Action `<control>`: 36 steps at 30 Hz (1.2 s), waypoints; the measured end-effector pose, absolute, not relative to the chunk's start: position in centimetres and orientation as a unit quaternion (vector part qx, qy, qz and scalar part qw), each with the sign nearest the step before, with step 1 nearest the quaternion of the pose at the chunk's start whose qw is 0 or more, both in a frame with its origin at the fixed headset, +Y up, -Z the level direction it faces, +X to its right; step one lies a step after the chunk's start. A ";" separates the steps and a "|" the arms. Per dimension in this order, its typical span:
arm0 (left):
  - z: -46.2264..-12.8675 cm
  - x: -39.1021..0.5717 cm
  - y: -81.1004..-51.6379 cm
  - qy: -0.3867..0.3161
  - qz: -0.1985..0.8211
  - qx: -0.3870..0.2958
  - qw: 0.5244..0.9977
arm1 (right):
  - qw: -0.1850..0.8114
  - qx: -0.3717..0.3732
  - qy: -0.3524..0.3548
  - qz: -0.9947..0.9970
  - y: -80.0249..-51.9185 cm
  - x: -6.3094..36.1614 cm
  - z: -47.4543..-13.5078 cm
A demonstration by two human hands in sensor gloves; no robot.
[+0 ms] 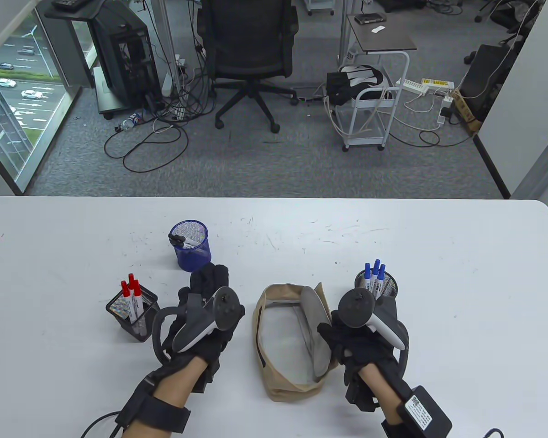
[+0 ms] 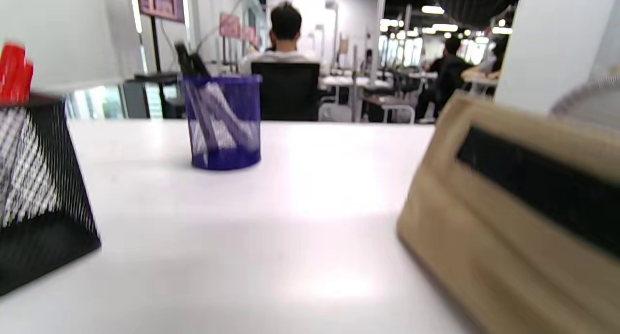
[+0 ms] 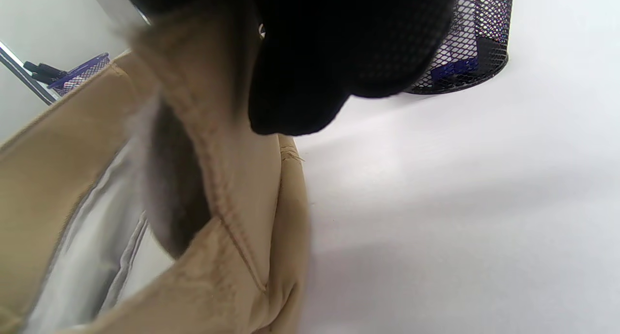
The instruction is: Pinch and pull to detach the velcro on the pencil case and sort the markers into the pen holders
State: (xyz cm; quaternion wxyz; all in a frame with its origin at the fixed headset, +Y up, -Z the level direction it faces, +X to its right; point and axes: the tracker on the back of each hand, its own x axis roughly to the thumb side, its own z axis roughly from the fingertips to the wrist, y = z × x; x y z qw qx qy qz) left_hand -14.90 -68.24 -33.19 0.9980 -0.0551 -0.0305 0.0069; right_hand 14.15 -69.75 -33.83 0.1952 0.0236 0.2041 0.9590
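Note:
A beige pencil case [image 1: 292, 340] lies open in the middle of the table, its grey lining showing and no markers visible inside. My right hand [image 1: 332, 335] pinches the case's right flap [image 3: 227, 188], and a gloved fingertip [image 3: 310, 87] lies over its edge. My left hand [image 1: 210, 279] hovers left of the case with its fingers stretched toward the blue mesh holder [image 1: 190, 248], holding nothing. That holder has black markers [image 1: 180, 238]. Red markers [image 1: 131, 292] stand in a black square holder [image 1: 134, 319], and blue markers [image 1: 375, 273] stand in a black round holder [image 1: 392, 287].
The white table [image 1: 461, 273] runs wide on both sides, and its far edge lies just behind the blue holder. In the left wrist view the case [image 2: 508, 217] fills the right side and the square holder [image 2: 38, 193] the left. An office chair [image 1: 251, 54] stands on the floor beyond.

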 end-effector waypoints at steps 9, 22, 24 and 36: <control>-31.9 -15.6 -75.2 -0.028 -0.016 -0.151 0.988 | 0.197 0.020 0.209 0.958 -69.7 14.4 -33.9; -31.7 -15.9 -77.3 -0.026 0.002 -0.184 0.983 | 0.202 0.020 0.185 0.962 -67.7 15.0 -33.1; -31.6 -16.0 -77.2 -0.028 0.011 -0.180 0.983 | 0.205 0.016 0.164 0.965 -66.8 15.5 -32.6; -30.9 -15.4 -76.6 -0.041 0.020 -0.165 0.985 | 0.099 -0.021 0.013 0.995 -69.9 20.0 -28.1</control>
